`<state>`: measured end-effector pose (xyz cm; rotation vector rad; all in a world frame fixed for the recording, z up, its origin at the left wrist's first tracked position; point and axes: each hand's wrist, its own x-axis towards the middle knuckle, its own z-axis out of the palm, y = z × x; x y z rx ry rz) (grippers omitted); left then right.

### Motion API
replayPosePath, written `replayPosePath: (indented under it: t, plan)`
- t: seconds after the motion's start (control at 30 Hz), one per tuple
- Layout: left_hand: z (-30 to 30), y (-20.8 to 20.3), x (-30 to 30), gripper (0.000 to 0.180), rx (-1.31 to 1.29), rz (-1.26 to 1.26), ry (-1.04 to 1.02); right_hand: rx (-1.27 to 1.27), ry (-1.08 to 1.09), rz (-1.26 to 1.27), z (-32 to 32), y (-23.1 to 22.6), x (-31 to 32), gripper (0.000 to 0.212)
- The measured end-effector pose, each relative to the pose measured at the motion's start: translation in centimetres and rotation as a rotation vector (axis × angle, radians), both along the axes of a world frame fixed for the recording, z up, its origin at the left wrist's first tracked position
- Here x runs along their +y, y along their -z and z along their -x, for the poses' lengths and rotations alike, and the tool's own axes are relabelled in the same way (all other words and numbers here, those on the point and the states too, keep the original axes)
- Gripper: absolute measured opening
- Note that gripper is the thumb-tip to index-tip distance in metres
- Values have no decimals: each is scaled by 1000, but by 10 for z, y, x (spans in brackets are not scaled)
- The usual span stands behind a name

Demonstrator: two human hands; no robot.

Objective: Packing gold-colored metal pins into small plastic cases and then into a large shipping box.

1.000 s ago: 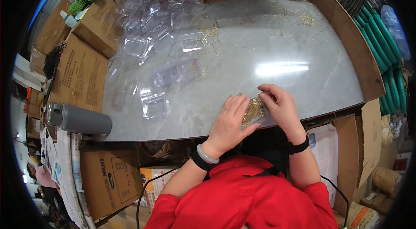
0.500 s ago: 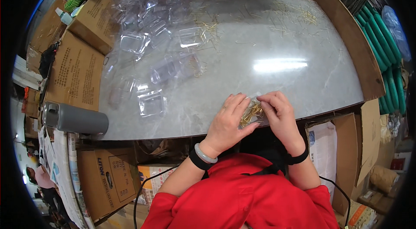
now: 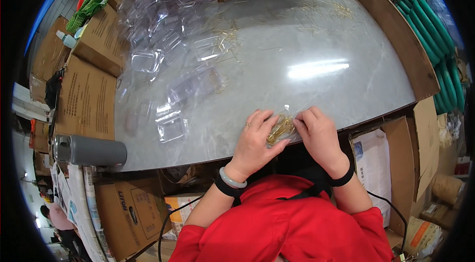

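Observation:
Near the front edge of the table a small clear plastic box [image 3: 295, 137] holds a bundle of thin gold-coloured wire pieces [image 3: 281, 130]. My left hand [image 3: 251, 144] curves round its left side, thumb along the near edge and fingers on the far side. My right hand [image 3: 318, 132] is at its right side, with thumb and fingertips closed together on the edge. Whether the lid is fully closed cannot be made out. More clear boxes [image 3: 171, 127] lie to the left, with loose gold wire pieces [image 3: 228, 39] beyond them.
A heap of clear plastic boxes [image 3: 166, 19] covers the far left of the grey table [image 3: 257, 83]. Another scatter of gold wire [image 3: 341, 10] lies far right. A grey bottle [image 3: 91, 150] lies at the left front corner. Cardboard walls [image 3: 391, 29] border the table.
My view has turned slightly, so the table sits tilted differently. The fingers of both hands have shifted a little around the box, which shows more of the wire pieces now.

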<state>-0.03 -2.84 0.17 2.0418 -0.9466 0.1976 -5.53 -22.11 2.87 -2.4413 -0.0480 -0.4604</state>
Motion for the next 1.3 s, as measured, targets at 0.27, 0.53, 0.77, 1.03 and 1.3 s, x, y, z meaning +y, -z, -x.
replayPosePath:
  t: [0.27, 0.53, 0.77, 1.03, 1.3]
  plan:
    - [0, 2, 2, 54, 3, 0, 10, 82, -151, -27, 2, -3, -21, 11]
    - [-1, 0, 2, 54, -15, -23, 14, 27, -193, -64, 1, -4, -18, 10]
    - [-1, 1, 4, 53, -22, -30, 13, -4, -209, -158, 11, -8, -10, 14]
    - [-2, -1, 3, 53, -9, -36, 27, -36, -233, -54, 13, -8, -11, 15]
    - [-2, -1, 3, 55, 0, -30, 35, 3, -183, -70, 10, -13, -10, 13]
